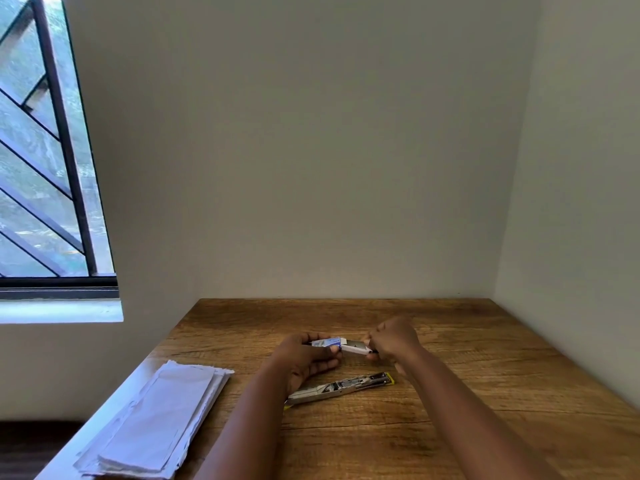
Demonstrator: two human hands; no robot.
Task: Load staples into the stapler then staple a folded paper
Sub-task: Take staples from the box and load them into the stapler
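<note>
Left hand curls around the blue-and-white sleeve of a small staple box, thumb underneath, fingers wrapped over the top. Right hand pinches the end of the box's white inner tray, which is slid partway out of the sleeve toward the right. Both hands are above the middle of the table, box between them; whether it touches the surface cannot be told.

Wooden table fills the lower frame, its far edge against a plain wall, its right edge against a side wall. A barred window sits at upper left, beyond the table's left edge.

Stack of folded white paper lies along the left edge, running toward the near left corner, ragged ends showing, well apart from the hands.

Stapler lies flat on the table just nearer than the hands, between the two forearms, hinged wide open in a long line. Metal channel faces up; yellow shows at its right tip. Its left end is hidden under the left wrist. Neither hand touches it.
</note>
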